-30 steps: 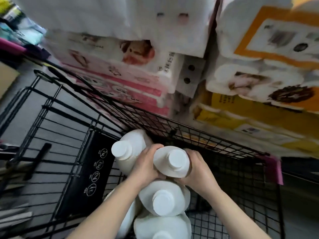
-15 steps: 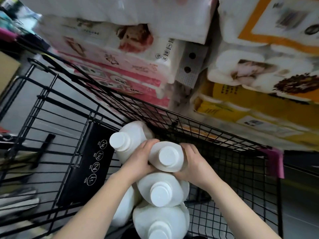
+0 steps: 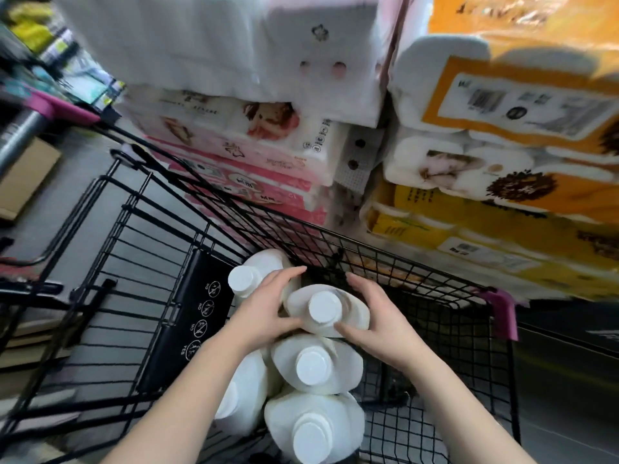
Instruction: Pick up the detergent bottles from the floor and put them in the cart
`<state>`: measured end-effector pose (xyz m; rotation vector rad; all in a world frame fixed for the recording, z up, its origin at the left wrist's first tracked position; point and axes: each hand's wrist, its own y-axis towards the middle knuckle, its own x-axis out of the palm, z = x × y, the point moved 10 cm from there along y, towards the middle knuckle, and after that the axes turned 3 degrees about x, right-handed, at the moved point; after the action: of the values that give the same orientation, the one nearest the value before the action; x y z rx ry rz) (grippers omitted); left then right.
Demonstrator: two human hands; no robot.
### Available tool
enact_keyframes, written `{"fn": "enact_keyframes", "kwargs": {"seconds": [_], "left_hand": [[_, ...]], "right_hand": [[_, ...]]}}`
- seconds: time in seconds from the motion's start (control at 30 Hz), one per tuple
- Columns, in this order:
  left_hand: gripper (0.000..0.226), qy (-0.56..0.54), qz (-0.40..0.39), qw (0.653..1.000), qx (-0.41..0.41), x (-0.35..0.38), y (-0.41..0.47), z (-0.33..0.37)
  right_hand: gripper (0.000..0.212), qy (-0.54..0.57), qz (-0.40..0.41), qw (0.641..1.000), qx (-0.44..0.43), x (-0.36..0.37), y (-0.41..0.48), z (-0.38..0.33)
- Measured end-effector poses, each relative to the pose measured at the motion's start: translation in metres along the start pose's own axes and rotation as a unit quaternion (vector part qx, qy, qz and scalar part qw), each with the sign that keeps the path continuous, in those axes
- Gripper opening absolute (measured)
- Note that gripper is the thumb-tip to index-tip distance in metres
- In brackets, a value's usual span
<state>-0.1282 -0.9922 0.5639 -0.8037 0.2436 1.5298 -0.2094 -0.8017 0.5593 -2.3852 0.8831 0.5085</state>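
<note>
Bare left hand (image 3: 268,313), right hand (image 3: 378,324) (forearms (image 3: 187,400) too)
</note>
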Motion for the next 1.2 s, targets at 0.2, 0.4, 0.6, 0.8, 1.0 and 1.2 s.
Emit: {"fn": "enact_keyframes", "kwargs": {"seconds": [0.2, 0.4, 0.6, 0.8, 1.0, 1.2], "left_hand": [[0.091, -0.009, 0.036, 0.996, 0.080, -0.058, -0.015, 0.082], [0.094, -0.027, 0.099, 0.979, 0.177, -0.133, -0.042, 0.193], [0.097, -0.046, 0.144, 0.946, 0.286, -0.188, -0.082, 0.302], [0.096, -0.071, 0.137, 0.914, 0.375, -0.200, -0.116, 0.368], [0.096, -0.088, 0.085, 0.882, 0.454, -0.179, -0.132, 0.399], [0.094, -0.114, 0.003, 0.857, 0.503, -0.128, -0.141, 0.433]], "right_hand": [[0.089, 0.037, 0.074, 0.994, -0.070, -0.061, -0.033, -0.079], [0.086, 0.039, 0.157, 0.974, -0.159, -0.147, -0.083, -0.177], [0.083, 0.033, 0.257, 0.936, -0.237, -0.226, -0.155, -0.253], [0.085, 0.035, 0.324, 0.904, -0.275, -0.260, -0.229, -0.285], [0.083, 0.041, 0.395, 0.884, -0.248, -0.258, -0.286, -0.280], [0.081, 0.036, 0.464, 0.863, -0.197, -0.249, -0.347, -0.248]]}}
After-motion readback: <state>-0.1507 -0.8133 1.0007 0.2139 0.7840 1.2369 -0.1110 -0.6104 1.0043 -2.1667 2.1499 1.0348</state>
